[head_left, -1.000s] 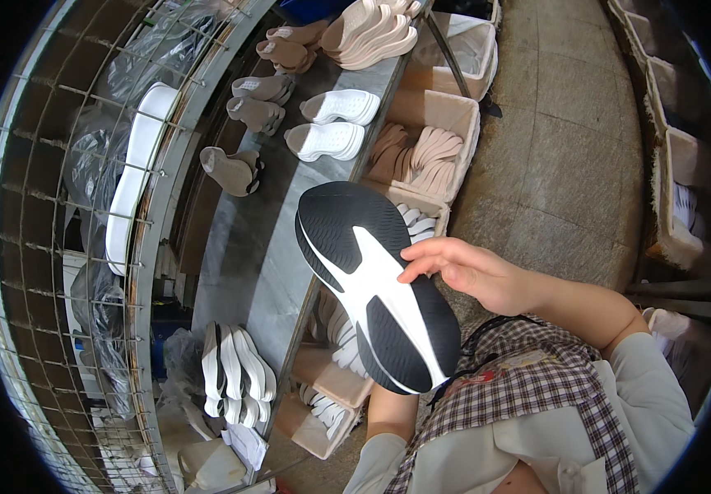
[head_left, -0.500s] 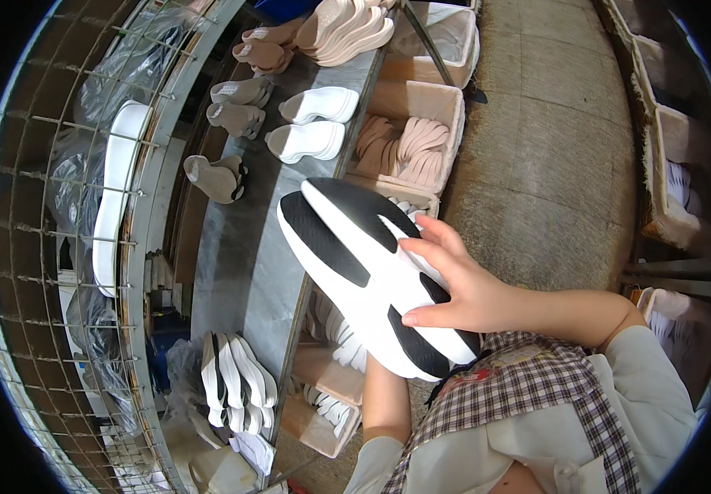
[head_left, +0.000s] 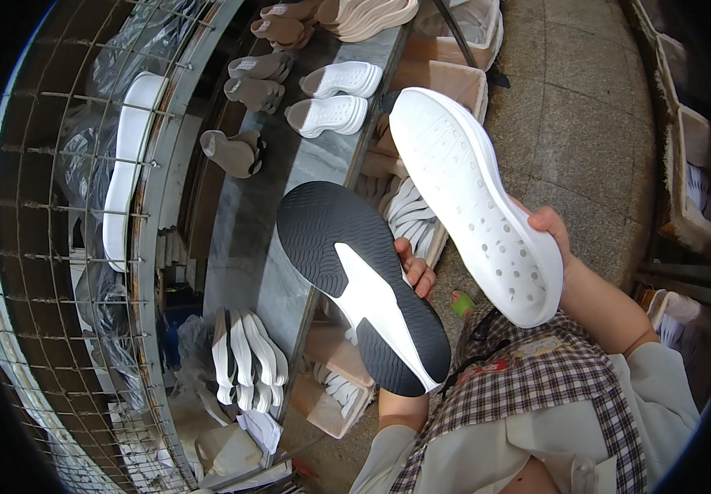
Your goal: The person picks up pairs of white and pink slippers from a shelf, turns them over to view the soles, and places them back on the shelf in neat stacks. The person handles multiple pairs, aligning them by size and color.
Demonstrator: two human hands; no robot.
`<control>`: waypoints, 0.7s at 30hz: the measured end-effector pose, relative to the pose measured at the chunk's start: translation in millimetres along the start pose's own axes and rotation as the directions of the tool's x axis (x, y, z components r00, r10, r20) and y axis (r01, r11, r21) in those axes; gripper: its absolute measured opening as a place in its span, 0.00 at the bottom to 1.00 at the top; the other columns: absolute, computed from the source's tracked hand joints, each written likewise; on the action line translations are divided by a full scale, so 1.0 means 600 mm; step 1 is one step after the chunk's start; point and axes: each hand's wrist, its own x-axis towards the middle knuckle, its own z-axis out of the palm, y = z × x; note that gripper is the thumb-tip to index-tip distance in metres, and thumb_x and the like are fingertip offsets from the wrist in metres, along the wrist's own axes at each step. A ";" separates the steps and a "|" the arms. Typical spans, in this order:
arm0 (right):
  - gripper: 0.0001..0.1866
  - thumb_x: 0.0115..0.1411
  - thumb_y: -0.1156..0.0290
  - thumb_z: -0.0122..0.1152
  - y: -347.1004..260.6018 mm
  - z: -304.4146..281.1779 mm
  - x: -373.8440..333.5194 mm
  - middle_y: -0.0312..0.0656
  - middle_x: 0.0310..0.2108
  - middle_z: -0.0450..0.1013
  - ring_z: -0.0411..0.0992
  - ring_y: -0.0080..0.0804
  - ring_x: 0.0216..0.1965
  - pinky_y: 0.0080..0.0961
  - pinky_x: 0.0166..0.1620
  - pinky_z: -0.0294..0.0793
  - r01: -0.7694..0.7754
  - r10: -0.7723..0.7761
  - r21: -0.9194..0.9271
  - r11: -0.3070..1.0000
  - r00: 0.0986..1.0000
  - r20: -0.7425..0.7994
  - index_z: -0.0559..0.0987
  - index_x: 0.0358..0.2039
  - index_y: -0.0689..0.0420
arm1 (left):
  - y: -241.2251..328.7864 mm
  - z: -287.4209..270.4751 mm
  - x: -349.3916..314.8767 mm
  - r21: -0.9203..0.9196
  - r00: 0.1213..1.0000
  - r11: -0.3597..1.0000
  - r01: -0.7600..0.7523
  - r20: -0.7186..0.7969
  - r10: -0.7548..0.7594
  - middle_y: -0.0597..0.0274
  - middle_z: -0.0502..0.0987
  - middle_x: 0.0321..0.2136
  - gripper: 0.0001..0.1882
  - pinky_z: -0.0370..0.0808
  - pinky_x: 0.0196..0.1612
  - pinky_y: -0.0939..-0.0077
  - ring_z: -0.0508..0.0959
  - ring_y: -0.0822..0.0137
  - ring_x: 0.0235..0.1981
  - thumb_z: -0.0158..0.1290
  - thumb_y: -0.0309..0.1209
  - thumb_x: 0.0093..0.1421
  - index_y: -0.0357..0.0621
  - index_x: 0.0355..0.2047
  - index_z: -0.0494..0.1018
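Holding w/ both hands: our L hand (head_left: 417,272), mostly hidden, curls its fingers round the edge of a black-and-white shoe sole w/ rippled tread (head_left: 372,292), approx. centre view, tread facing us. Our R hand (head_left: 556,239) grips the side of a white moulded shoe sole w/ dotted inner face (head_left: 480,214) at 2 o'clock, nr but apart from the other.

Poss. trouble: R grip's on one edge only, so the far end at 1 o'clock could tip, twist loose & hit the grey-brown tiled floor (head_left: 573,152). L palm's out of sight; can't tell how firm. Swinging wide toward 8 o'clock might topple the row of upright white soles (head_left: 246,350) on the grey marbled bench (head_left: 240,263).
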 end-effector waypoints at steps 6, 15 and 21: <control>0.46 0.43 0.64 0.59 0.016 0.013 0.001 0.54 0.54 0.64 0.69 0.39 0.52 0.30 0.52 0.72 -0.029 0.034 -0.426 0.904 0.999 0.004 0.53 0.63 0.63 | 0.000 0.045 0.001 0.119 0.909 0.986 0.116 -0.414 -0.057 0.47 0.66 0.46 0.33 0.78 0.42 0.64 0.73 0.50 0.42 0.56 0.39 0.58 0.38 0.57 0.56; 0.41 0.46 0.69 0.53 0.028 -0.053 -0.002 0.58 0.53 0.66 0.72 0.49 0.49 0.45 0.48 0.78 -0.177 0.111 0.292 0.940 0.967 0.227 0.54 0.63 0.59 | 0.003 0.065 0.026 -0.242 0.963 0.953 0.184 -0.149 -0.224 0.51 0.63 0.37 0.35 0.75 0.40 0.61 0.73 0.45 0.38 0.55 0.45 0.57 0.35 0.55 0.52; 0.39 0.46 0.68 0.54 0.026 -0.069 -0.005 0.56 0.51 0.68 0.74 0.45 0.47 0.43 0.48 0.78 -0.143 0.100 0.228 0.963 0.977 0.190 0.56 0.61 0.61 | -0.020 0.100 0.028 -0.073 0.918 0.997 -0.032 -0.396 0.000 0.51 0.61 0.44 0.29 0.71 0.39 0.69 0.66 0.60 0.37 0.51 0.43 0.60 0.36 0.53 0.57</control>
